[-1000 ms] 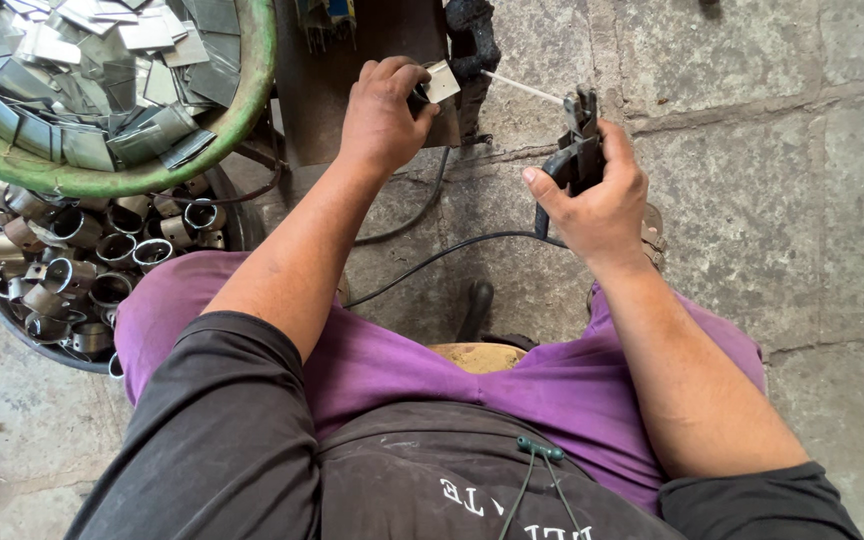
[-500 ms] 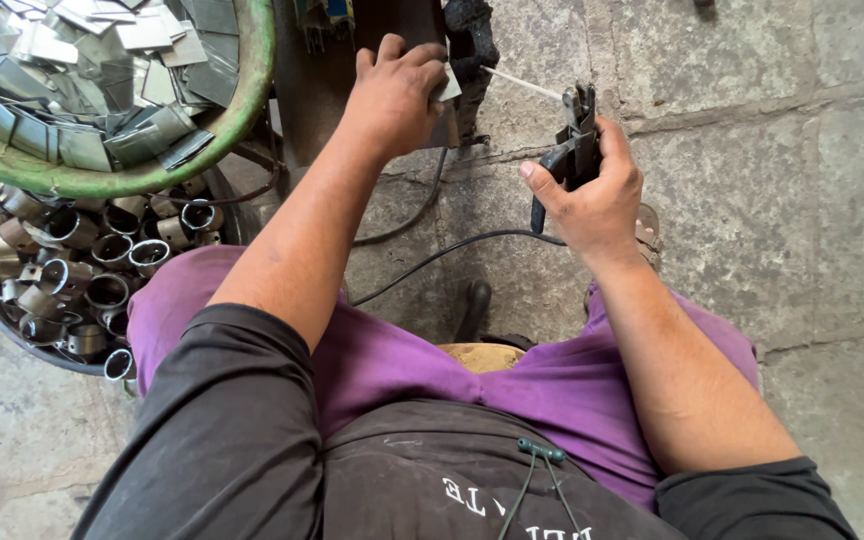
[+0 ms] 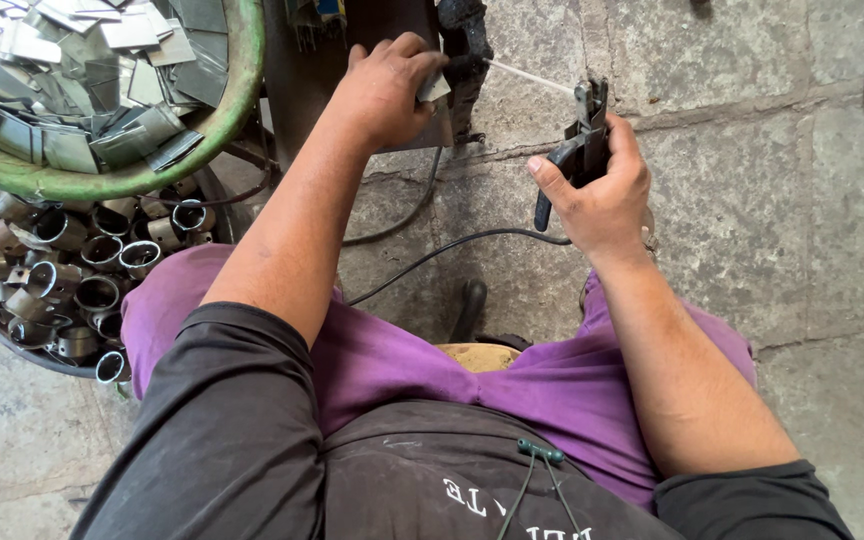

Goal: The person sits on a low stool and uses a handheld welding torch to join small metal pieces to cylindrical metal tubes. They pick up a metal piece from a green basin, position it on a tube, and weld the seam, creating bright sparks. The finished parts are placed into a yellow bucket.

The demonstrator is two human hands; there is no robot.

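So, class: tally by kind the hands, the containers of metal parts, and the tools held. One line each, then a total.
Hands: 2, left hand, right hand
Containers: 2, green tub, dark basin
Electrode holder: 1
Total: 5

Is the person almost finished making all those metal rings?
Many bent rings already fill the dark tub at lower left. Right now the left hand holds a small metal piece against the stand, and the right hand grips a welding holder with its rod aimed there. Lots of flat strips wait in the green basin.
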